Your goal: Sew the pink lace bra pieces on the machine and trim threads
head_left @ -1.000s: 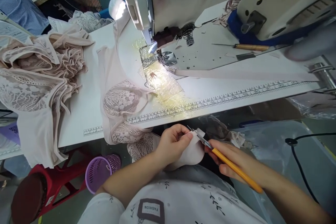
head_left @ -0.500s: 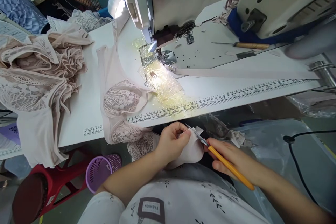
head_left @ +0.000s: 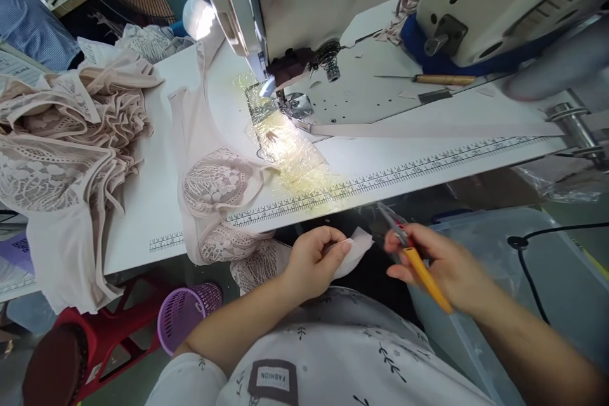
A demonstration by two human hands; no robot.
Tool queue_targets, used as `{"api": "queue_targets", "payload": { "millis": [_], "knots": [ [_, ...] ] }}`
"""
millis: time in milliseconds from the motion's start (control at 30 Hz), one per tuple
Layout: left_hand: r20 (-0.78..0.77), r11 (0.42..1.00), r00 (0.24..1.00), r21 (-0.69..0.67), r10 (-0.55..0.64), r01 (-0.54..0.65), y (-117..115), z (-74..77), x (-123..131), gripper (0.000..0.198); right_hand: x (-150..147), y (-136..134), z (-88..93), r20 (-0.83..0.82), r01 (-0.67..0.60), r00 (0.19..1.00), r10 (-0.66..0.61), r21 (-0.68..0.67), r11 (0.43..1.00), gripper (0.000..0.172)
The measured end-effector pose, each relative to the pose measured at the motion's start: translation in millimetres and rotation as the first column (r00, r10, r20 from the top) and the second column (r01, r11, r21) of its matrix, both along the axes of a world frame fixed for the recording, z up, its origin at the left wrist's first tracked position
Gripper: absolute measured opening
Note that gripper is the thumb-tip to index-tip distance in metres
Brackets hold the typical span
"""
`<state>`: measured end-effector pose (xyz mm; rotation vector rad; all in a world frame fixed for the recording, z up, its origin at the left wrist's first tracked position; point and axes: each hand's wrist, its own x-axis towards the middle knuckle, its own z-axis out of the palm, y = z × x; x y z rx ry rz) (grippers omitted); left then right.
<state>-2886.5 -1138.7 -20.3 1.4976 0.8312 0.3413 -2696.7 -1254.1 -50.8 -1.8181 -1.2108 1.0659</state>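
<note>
My left hand (head_left: 316,260) pinches the edge of a pale pink bra (head_left: 358,250) over my lap. A light fabric end sticks out past its thumb and fingertips. The bra's lace cup (head_left: 259,264) hangs at the table edge, left of that hand, and another lace cup (head_left: 216,181) lies on the table. My right hand (head_left: 435,260) is closed round orange-handled thread snips (head_left: 425,276). Their metal blades point up and left, blurred, apart from the fabric. The fingers partly hide the snips' middle.
A sewing machine (head_left: 304,0) stands over the white table (head_left: 157,203), which bears a printed ruler strip. Stacked bras (head_left: 71,158) lie at left. An awl (head_left: 442,79) rests by the machine. Below are a purple basket (head_left: 183,314), red stool (head_left: 102,342) and clear plastic bin (head_left: 499,266).
My right hand has drawn the snips away from the fabric, to the right. The left hand keeps its pinch. The view has shifted slightly.
</note>
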Motion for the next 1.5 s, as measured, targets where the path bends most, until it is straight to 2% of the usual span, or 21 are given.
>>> {"api": "queue_targets", "payload": {
  "millis": [100,200,333,467,600,733,833,933,1000,1100,1300,1500],
  "knots": [
    [-0.019,0.964,0.994,0.241,-0.109,0.111,-1,-0.5,-1,0.023,-3,10,18.6,-0.124,0.032,0.992,-0.024,0.062,0.998,0.037],
    [-0.059,0.918,0.980,0.342,-0.190,0.199,-4,-1.8,0,0.022,-11,21,28.4,-0.238,-0.026,0.971,0.037,0.052,0.998,0.033],
    [-0.131,0.901,0.964,0.346,-0.232,0.263,-8,-4.8,-2,0.016,-16,30,30.4,-0.267,-0.054,0.962,0.062,0.036,0.998,0.031],
    [-0.111,0.901,0.959,0.330,-0.261,0.283,-11,-10.7,-5,0.017,-15,30,29.8,-0.265,-0.058,0.962,0.072,0.058,0.997,0.028],
    [-0.085,0.866,0.957,0.408,-0.279,0.289,-12,-19.1,-4,0.016,-14,29,28.9,-0.317,-0.058,0.945,0.083,0.088,0.994,0.021],
    [-0.039,0.820,0.948,0.492,-0.316,0.294,-14,-25.3,-2,0.019,-16,28,26.0,-0.310,-0.056,0.947,0.084,0.099,0.993,0.022],
    [-0.007,0.781,0.945,0.561,-0.327,0.275,-14,-23.4,-1,0.021,-17,27,24.9,-0.317,-0.048,0.945,0.078,0.103,0.994,0.022],
    [-0.081,0.750,0.955,0.601,-0.285,0.275,-12,-16.7,-2,0.015,-17,26,26.0,-0.327,-0.052,0.943,0.068,0.057,0.997,0.026],
    [-0.141,0.746,0.954,0.597,-0.263,0.294,-10,-13.0,-3,0.010,-17,26,26.9,-0.325,-0.054,0.944,0.060,0.029,0.998,0.030],
    [-0.171,0.754,0.950,0.578,-0.262,0.312,-9,-12.2,-3,0.016,-17,27,27.4,-0.312,-0.059,0.949,0.057,0.003,0.998,0.035],
    [-0.152,0.729,0.945,0.605,-0.291,0.322,-10,-18.1,-2,0.023,-15,28,26.4,-0.300,-0.068,0.952,0.053,-0.040,0.997,0.037],
    [-0.104,0.761,0.943,0.566,-0.316,0.317,-11,-18.0,-2,0.022,-15,28,26.8,-0.339,-0.072,0.940,0.041,-0.080,0.994,0.042]
  ]
}}
